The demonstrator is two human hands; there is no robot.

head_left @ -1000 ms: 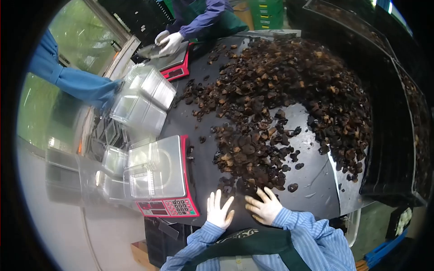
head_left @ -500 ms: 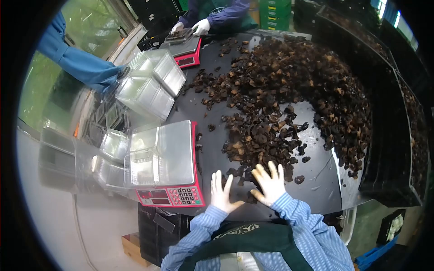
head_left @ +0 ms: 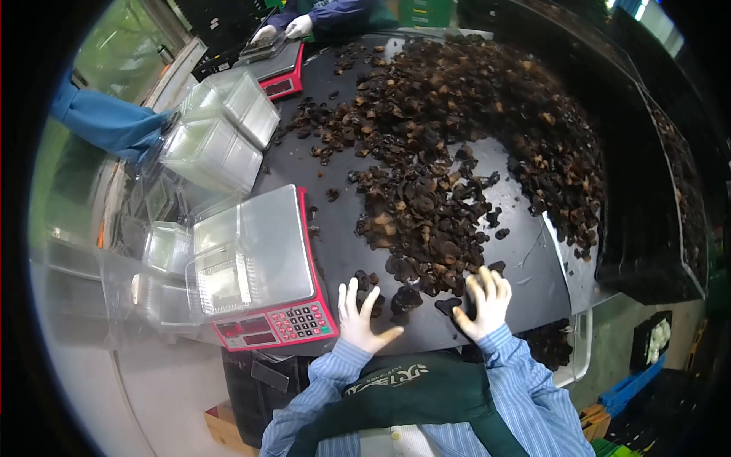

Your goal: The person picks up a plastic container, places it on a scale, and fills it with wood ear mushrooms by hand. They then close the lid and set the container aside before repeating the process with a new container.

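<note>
"Dark brown fungus pieces [head_left: 449, 167] cover much of a black table [head_left: 335, 228] in the head camera's view, heaped from the far edge toward the near middle. Where are the worker's hands?"

"At the table's near side, below striped blue sleeves [head_left: 525, 369]. The left hand [head_left: 359, 324] is just left of a few loose pieces, fingers spread apart and thumb stretched to the right. The right hand [head_left: 487, 306] is at the near end of the heap, fingers bent and slightly apart, its thumb beside a loose black piece [head_left: 449, 306]."

"Is either clamped on anything?"

"Neither hand appears to grip a piece. Whether the right fingertips touch the fungus beside them, I cannot tell."

"And to the left?"

"A red-edged scale [head_left: 285, 225] sits near left, clear plastic containers [head_left: 225, 282] on its plate. Farther back, taller container stacks [head_left: 209, 152] stand near a blue cloth [head_left: 110, 126]."

"Who else is pictured?"

"At far left, a co-worker's gloved hands [head_left: 298, 27] hold a clear tray [head_left: 263, 50] at a second scale [head_left: 283, 84]. A black crate [head_left: 640, 221] stands along the right side."
</note>
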